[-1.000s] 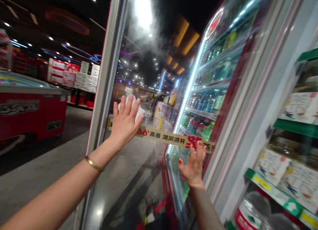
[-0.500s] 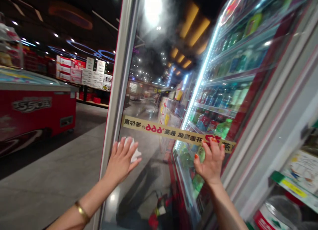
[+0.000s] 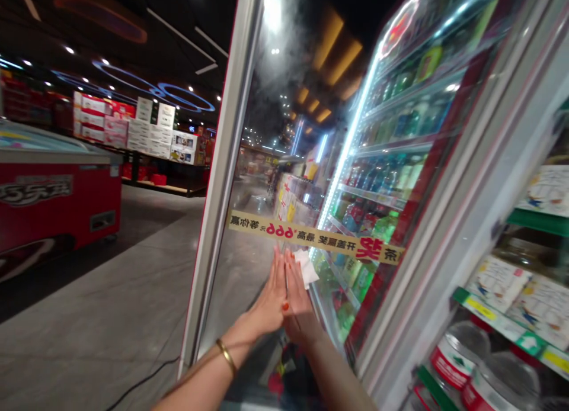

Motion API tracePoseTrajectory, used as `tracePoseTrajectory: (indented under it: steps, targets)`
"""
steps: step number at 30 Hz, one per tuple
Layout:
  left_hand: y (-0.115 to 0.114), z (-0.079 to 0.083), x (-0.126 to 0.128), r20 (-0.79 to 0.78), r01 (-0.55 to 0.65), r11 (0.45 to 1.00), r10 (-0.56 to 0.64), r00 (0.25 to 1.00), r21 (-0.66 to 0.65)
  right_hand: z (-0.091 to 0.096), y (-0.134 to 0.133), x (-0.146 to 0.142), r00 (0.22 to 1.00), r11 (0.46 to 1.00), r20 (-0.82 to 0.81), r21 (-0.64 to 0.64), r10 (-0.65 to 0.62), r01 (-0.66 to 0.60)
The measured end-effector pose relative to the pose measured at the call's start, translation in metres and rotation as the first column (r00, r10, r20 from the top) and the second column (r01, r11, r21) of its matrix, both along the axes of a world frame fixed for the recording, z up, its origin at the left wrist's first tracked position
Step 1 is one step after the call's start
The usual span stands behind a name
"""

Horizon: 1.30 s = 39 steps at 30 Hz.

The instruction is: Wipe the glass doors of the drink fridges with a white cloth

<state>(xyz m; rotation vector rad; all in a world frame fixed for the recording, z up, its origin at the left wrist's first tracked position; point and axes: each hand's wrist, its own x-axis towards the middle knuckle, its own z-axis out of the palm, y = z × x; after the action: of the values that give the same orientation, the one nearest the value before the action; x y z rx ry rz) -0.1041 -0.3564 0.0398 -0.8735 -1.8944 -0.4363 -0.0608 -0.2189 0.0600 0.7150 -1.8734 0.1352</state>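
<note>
Two hands are on the inner face of one glass door [image 3: 242, 275], side by side and touching each other. Left hand [image 3: 271, 298]: fingers straight and together, nothing seen in its hold, palm side hidden. Right hand [image 3: 299, 301]: fingers likewise extended, with one white tissue [image 3: 307, 269] partly beneath them and showing at their right edge; whether the hand pinches it or merely pins it to the pane cannot be told.

Progress, by judgement: work with the tissue at the pane appears under way and unfinished. The glass close around the hands looks fairly clear; a hazy patch [image 3: 284, 50] shows high above them, though whether it is soiling or glare cannot be determined. No part can be certified complete.

Count: one lettered strip [image 3: 317, 238] across the pane, just above the fingertips; one gold bangle [image 3: 226, 357] on the left wrist; one red freezer chest [image 3: 57, 201], well apart to the left of the hands; one black cable [image 3: 146, 381] on the floor, below and left; two large jars [image 3: 460, 352] plainly visible, below and right. Bottles [image 3: 391, 180], above and right, are too blurred to count.
</note>
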Motion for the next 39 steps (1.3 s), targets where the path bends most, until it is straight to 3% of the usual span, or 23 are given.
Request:
tracePoseTrajectory:
  steps: [3,7,9,10,11,13,14,16,18,21,23,24,26,28,30,32,35,37,39]
  targets:
    - [-0.044,0.013,-0.005,-0.054,0.045,0.998,-0.043,0.998,0.036,0.003,0.021,-0.012,0.99,0.988,-0.029,-0.082,-0.135,0.133]
    - [-0.076,0.027,-0.014,-0.199,-0.113,0.982,0.142,0.97,0.154,0.067,0.082,-0.019,0.93,0.89,-0.131,-0.361,-0.342,0.277]
    - [-0.076,0.029,-0.015,-0.247,-0.173,0.965,0.219,0.944,0.196,0.094,0.082,-0.021,0.907,0.858,-0.168,-0.428,-0.385,0.285]
    - [-0.074,0.029,-0.014,-0.266,-0.18,0.961,0.233,0.935,0.209,0.097,0.072,-0.022,0.906,0.87,-0.187,-0.405,-0.379,0.28]
    - [-0.072,0.029,-0.012,-0.277,-0.181,0.959,0.239,0.931,0.219,0.094,0.057,-0.021,0.913,0.901,-0.208,-0.34,-0.352,0.27]
    - [-0.069,0.029,-0.009,-0.283,-0.173,0.957,0.236,0.93,0.231,0.071,0.024,-0.017,0.935,0.965,-0.246,-0.124,-0.255,0.23]
    - [-0.068,0.029,-0.007,-0.283,-0.164,0.959,0.228,0.932,0.233,0.055,0.014,-0.013,0.942,0.979,-0.267,-0.012,-0.201,0.206]
    - [-0.069,0.029,-0.006,-0.283,-0.142,0.962,0.206,0.937,0.231,0.031,0.015,-0.004,0.937,0.976,-0.308,0.083,-0.165,0.199]
    - [-0.07,0.029,-0.006,-0.281,-0.126,0.965,0.19,0.941,0.231,0.031,0.044,0.002,0.907,0.969,-0.348,-0.011,-0.236,0.248]
    - [-0.069,0.029,-0.007,-0.276,-0.116,0.965,0.181,0.944,0.236,0.068,0.088,-0.004,0.834,0.892,-0.353,-0.321,-0.424,0.318]
    - [-0.068,0.03,-0.006,-0.264,-0.11,0.964,0.174,0.949,0.241,0.087,0.084,-0.011,0.804,0.839,-0.338,-0.433,-0.489,0.329]
    - [-0.068,0.031,-0.005,-0.258,-0.104,0.965,0.167,0.952,0.241,0.088,0.07,-0.014,0.805,0.842,-0.336,-0.424,-0.489,0.334]
    - [-0.071,0.033,-0.002,-0.25,-0.083,0.969,0.142,0.958,0.232,0.075,0.031,-0.013,0.833,0.897,-0.352,-0.279,-0.427,0.342]
    - [-0.078,0.034,0.0,-0.241,-0.06,0.977,0.11,0.964,0.206,0.054,0.002,-0.006,0.867,0.946,-0.393,-0.032,-0.308,0.321]
    - [-0.087,0.035,-0.001,-0.222,-0.068,0.979,0.111,0.969,0.194,0.045,0.006,0.002,0.878,0.945,-0.418,0.113,-0.234,0.306]
    - [-0.095,0.033,-0.005,-0.225,-0.104,0.974,0.15,0.963,0.202,0.055,0.038,0.005,0.864,0.945,-0.419,0.039,-0.281,0.326]
    - [-0.1,0.029,-0.013,-0.271,-0.146,0.968,0.199,0.942,0.204,0.083,0.075,-0.005,0.817,0.885,-0.355,-0.288,-0.454,0.366]
    - [-0.1,0.029,-0.017,-0.283,-0.15,0.971,0.2,0.938,0.187,0.079,0.06,-0.014,0.803,0.825,-0.29,-0.413,-0.521,0.386]
    - [-0.1,0.03,-0.019,-0.285,-0.144,0.973,0.191,0.939,0.178,0.049,0.022,-0.021,0.829,0.841,-0.243,-0.359,-0.503,0.405]
